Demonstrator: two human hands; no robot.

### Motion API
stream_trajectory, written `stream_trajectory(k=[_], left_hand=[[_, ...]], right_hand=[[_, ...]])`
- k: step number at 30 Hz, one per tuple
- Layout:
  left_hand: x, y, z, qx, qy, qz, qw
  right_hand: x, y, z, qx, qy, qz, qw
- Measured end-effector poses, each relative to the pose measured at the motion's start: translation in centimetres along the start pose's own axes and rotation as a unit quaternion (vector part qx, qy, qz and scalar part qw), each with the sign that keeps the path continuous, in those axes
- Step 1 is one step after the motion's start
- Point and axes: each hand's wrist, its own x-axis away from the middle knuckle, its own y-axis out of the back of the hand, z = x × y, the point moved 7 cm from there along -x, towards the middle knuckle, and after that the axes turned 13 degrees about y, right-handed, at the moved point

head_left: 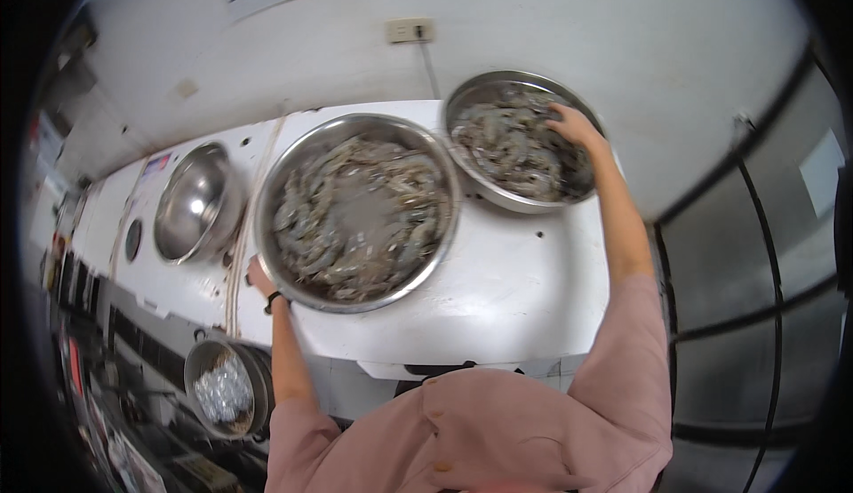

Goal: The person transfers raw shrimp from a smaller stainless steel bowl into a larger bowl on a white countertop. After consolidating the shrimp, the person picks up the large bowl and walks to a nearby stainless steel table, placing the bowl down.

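A wide steel bowl (pixel 360 305) full of raw grey shrimp (pixel 306 244) stands on the white table in the middle. The shrimp are heaped around its inner wall, with a cloudy patch at the centre. My left hand (pixel 259 277), with a dark band at its wrist, is at the bowl's lower-left rim; its fingers are mostly hidden. At the far right, a second steel bowl (pixel 511 202) also holds raw shrimp (pixel 506 138). Over its right side reaches my right hand (pixel 573 126), fingers apart just above the shrimp, and nothing shows in them.
An empty steel bowl (pixel 191 204) tilts on the left part of the white table (pixel 498 289). Below the table's left front edge is a bin (pixel 262 377) with a crumpled clear plastic bag (pixel 224 391). A wall socket (pixel 409 30) has a cord running down behind the table.
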Motion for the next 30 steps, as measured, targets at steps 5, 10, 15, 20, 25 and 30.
stream_trajectory(k=[5,10,15,20,25,30], left_hand=[[3.3,1.9,-4.0,-0.129,-0.128,-0.119,0.976],[5.9,3.3,-7.8,-0.165,-0.148,-0.125,0.967],[5.2,2.6,-6.1,-0.193,-0.136,-0.113,0.965],[2.8,1.3,-3.0,-0.223,-0.068,-0.088,0.969],[2.9,1.2,-3.0,-0.223,-0.145,-0.111,0.958],[0.6,0.6,-0.3,-0.153,-0.116,-0.058,0.980]], right_hand=[[1.7,-5.6,-3.1,0.103,-0.102,0.131,0.981],[2.1,-6.4,-3.6,0.092,-0.129,0.162,0.974],[2.4,-4.0,-2.3,0.078,-0.078,0.102,0.989],[5.2,2.1,-0.7,0.219,-0.088,-0.082,0.968],[8.2,2.5,-1.6,0.203,-0.226,-0.110,0.946],[10.0,1.8,-3.4,0.052,-0.290,-0.116,0.949]])
